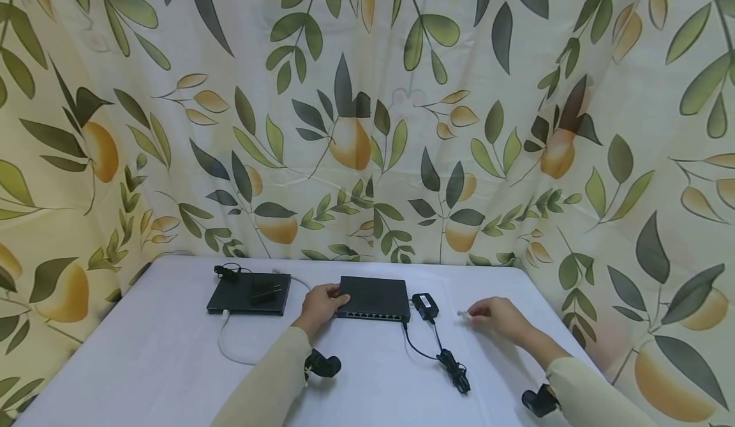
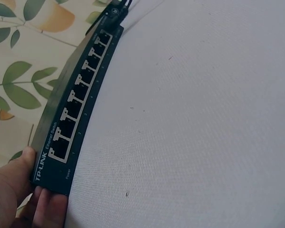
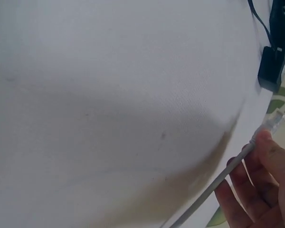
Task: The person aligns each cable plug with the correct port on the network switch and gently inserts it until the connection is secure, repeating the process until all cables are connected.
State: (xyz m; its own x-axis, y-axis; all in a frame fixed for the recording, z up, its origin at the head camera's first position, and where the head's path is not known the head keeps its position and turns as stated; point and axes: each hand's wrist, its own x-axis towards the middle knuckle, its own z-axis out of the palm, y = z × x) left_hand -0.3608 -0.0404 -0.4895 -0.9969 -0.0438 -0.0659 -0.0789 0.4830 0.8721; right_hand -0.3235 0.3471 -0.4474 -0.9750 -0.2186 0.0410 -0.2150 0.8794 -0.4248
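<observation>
A black TP-LINK Ethernet switch [image 1: 374, 294] stands mid-table, its row of ports [image 2: 80, 90] along the edge facing me. My left hand [image 1: 321, 306] grips the switch by its left end, thumb on top and fingers under it in the left wrist view. Off to the right, my right hand [image 1: 498, 315] pinches a grey-white Ethernet cable [image 3: 206, 192] just behind its clear plug [image 3: 274, 121]. The plug is apart from the switch and points away from the palm. In the right wrist view the cable runs down out of frame.
Beside the switch lies a black power adapter [image 1: 425, 306] with a bundled black cord [image 1: 455, 371]. At the left is a flat black box [image 1: 241, 299], with a small black coil [image 1: 228, 272] on it and a white cable [image 1: 221, 344] at its front. A leaf-patterned curtain [image 1: 367, 127] hangs behind the table.
</observation>
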